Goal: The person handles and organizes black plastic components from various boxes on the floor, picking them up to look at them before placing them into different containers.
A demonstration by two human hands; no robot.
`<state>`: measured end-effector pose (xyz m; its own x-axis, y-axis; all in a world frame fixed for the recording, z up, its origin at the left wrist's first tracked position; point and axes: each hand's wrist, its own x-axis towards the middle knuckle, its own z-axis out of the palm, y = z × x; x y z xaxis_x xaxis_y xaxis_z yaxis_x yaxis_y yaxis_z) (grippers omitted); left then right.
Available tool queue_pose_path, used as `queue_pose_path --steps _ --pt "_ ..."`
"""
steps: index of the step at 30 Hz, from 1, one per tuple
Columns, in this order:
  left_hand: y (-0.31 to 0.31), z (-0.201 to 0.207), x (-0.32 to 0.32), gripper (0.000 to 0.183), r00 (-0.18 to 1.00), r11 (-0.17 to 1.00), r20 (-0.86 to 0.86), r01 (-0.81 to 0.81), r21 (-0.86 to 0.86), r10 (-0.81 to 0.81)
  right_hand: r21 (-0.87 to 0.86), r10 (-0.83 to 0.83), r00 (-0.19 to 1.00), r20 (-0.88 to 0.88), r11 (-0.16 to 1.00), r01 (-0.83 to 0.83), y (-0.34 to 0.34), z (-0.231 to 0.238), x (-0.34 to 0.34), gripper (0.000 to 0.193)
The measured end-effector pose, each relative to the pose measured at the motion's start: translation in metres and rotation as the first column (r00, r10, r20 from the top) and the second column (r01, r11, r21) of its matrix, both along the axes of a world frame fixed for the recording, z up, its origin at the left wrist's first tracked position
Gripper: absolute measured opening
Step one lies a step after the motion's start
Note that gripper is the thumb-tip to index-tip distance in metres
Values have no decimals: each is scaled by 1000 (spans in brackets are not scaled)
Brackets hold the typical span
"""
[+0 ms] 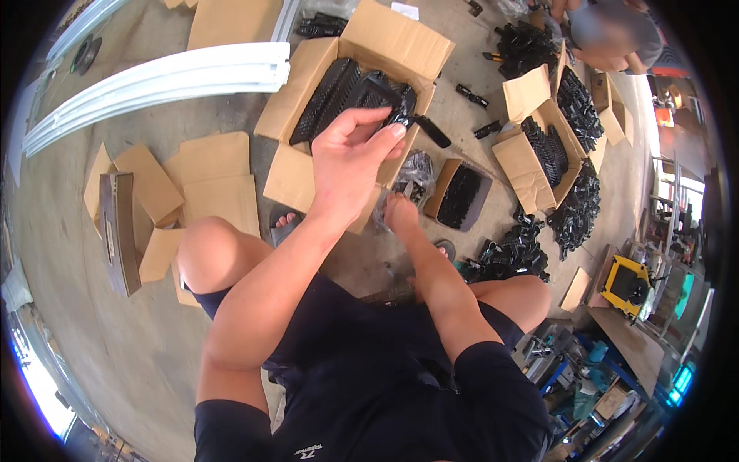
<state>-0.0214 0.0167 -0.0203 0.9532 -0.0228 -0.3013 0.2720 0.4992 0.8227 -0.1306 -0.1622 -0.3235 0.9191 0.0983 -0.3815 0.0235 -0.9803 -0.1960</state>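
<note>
My left hand (348, 158) is raised over the open cardboard box (288, 175), thumb and fingers pinching a black plastic part (402, 114). A dark elongated tab (433, 132) shows just to the right of the fingertips; I cannot tell whether it belongs to the held part. Inside the box, black ribbed parts (332, 94) lie in rows. Lower and to the right, my right hand (400, 213) has its fingers drawn together at a clear plastic bag (416, 165) of small pieces. What those fingers grip is too small to make out.
Right of the bag stands a small carton (464, 196) of black pieces. Beyond it are another open box (531, 165) and heaps of black parts (508, 250). White metal profiles (165, 88) reach in from the left above flattened cardboard (215, 177). Another person (616, 35) sits at far right.
</note>
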Motion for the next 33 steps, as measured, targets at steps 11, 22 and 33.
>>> queue_pose_path --steps 11,22,33 --pt "11 1 0 21 997 976 -66 -59 -211 46 291 -143 990 7 947 135 0 89 19 20" --pt "-10 37 -59 28 992 969 -94 -102 -223 83 954 -439 864 -245 48 295 -6 313 27 17" --pt "-59 26 -113 28 987 986 45 -154 -58 156 785 -286 825 -488 -556 271 -6 314 0 12"
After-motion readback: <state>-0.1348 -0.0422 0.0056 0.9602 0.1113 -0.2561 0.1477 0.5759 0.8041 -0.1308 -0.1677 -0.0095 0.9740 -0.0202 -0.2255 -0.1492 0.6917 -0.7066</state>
